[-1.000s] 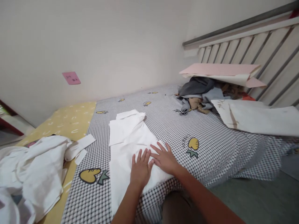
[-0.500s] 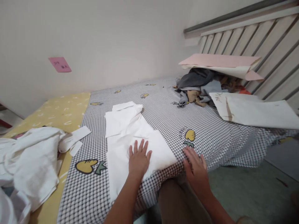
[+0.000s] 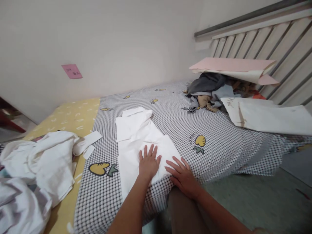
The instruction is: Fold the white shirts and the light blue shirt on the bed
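smoothing now | my left hand [image 3: 149, 162] spread wide, pressing flat on the white folded cloth [image 3: 136, 136] | my right hand [image 3: 182, 177] open at its corner, on the checked bedsheet [image 3: 219, 159] | cloth lying flat on the bed

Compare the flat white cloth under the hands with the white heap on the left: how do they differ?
The flat white cloth lies spread out with folded layers, while the white heap is bunched into loose, crumpled folds. The flat cloth sits on the grey checked sheet; the heap lies mostly on the yellow patterned sheet. The left hand rests on the flat cloth, but no hand touches the heap. Both are plain white fabric.
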Action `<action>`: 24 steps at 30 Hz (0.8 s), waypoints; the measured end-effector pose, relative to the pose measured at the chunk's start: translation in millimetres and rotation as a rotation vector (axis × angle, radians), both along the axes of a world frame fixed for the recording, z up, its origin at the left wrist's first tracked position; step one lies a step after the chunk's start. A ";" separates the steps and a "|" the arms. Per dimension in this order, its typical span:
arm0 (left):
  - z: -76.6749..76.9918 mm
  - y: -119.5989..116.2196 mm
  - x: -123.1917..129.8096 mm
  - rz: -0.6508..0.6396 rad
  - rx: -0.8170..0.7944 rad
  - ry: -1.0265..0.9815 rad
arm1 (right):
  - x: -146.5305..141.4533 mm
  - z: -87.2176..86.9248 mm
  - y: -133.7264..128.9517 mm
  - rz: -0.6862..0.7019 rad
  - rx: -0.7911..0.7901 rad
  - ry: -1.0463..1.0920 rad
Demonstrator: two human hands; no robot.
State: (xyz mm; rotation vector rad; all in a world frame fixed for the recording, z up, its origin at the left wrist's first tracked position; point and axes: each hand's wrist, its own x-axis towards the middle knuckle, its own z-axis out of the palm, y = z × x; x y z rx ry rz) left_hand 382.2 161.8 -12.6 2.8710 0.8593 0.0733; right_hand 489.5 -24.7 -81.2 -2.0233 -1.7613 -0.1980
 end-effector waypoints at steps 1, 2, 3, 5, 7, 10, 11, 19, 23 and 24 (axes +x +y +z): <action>4.7 0.6 -3.1 -0.016 -0.022 0.038 | 1.1 0.2 0.3 0.006 0.016 0.011; 9.5 0.5 -8.3 -0.036 -0.037 0.064 | 2.1 1.2 0.9 0.012 0.024 0.028; 14.2 -0.4 -15.9 -0.056 -0.043 0.078 | 3.1 2.9 1.5 0.019 0.024 0.052; 21.4 -4.5 -37.6 -0.091 -0.045 0.087 | 4.4 7.7 2.3 0.025 0.005 0.125; 23.6 -10.6 -64.8 -0.116 -0.034 0.089 | 2.2 14.6 2.9 -0.016 0.016 0.209; 16.7 -19.0 -104.2 -0.147 0.039 0.073 | -14.8 29.6 6.9 -0.171 0.140 0.230; 12.4 -20.7 -115.1 -0.157 0.075 0.066 | -24.2 35.6 9.5 -0.200 0.176 0.190; -27.5 -1.8 -178.0 -0.140 0.280 -0.063 | -54.9 38.2 28.7 0.082 -0.074 -0.059; -41.3 10.0 -201.8 -0.035 0.268 -0.130 | -29.3 19.5 20.9 -0.024 -0.072 -0.025; -42.6 10.4 -203.9 -0.023 0.258 -0.139 | -25.1 18.5 18.8 -0.030 -0.069 -0.014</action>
